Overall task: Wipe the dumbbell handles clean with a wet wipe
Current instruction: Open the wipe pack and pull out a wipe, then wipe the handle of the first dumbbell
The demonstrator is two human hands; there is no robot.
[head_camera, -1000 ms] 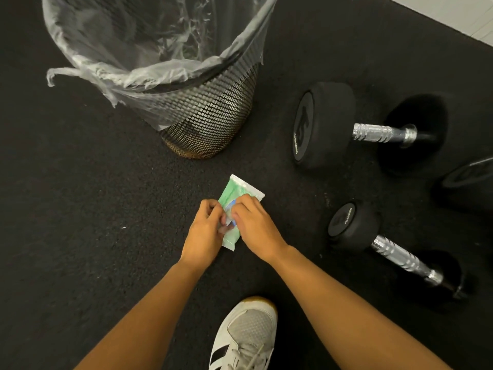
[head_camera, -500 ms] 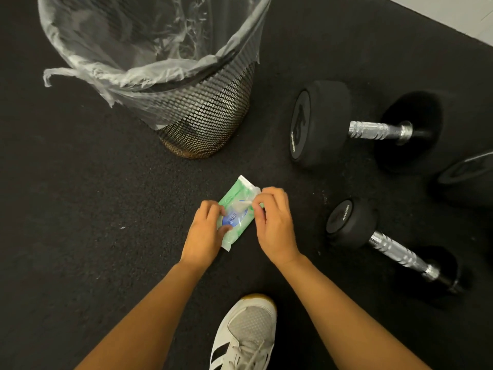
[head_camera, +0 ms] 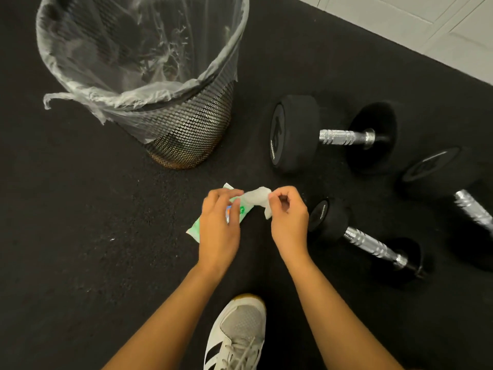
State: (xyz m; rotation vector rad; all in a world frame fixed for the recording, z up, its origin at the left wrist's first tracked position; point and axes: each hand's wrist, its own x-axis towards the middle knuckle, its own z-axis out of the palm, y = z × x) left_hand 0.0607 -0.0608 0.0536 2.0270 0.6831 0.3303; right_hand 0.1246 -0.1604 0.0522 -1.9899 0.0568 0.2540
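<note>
Pinched between right hand [head_camera: 289, 222] thumb and curled fingers: a white wet wipe [head_camera: 257, 198], partly drawn from the green packet [head_camera: 210, 225] gripped by left hand [head_camera: 218, 225], mid-frame. Right of centre on the black mat [head_camera: 80, 263], three dumbbells: large one [head_camera: 330, 136], small one [head_camera: 365, 239], another cut off at right edge [head_camera: 453, 188]. Lined bin [head_camera: 165, 97] upper left. Handles untouched, apparently; all wiping left.

Green-and-white wipe packet [head_camera: 198, 228] at centre with a white wet wipe [head_camera: 257, 197]. Black dumbbells [head_camera: 293, 133] at right, silver knurled handles [head_camera: 342, 137]. Upper left, black mesh bin [head_camera: 192, 132], clear liner. Grey-white shoe [head_camera: 237, 335] with black stripes, bottom centre. Black speckled floor [head_camera: 80, 263].
</note>
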